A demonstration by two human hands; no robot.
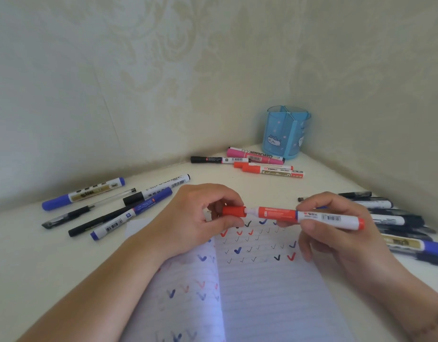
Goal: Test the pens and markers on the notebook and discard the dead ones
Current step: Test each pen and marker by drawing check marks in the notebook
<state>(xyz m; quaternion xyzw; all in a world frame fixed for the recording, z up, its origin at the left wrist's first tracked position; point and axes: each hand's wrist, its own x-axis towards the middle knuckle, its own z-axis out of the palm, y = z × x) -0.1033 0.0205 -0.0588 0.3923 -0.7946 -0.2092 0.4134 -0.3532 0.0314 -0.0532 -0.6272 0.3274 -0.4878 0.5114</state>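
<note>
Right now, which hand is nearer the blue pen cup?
Right. The right hand sits below the blue pen cup, slightly to its right; the left hand is farther down-left.

Red-and-white marker, red cap, blue cat-print pen holder, red, blue, black ticks on lined notebook.

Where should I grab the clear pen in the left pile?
Pinch the clear pen at its bare upper barrel, coming straight down from above. It lies flat and slanted, and that far end is free, while the dark grip end sits close to the black pen.
</note>
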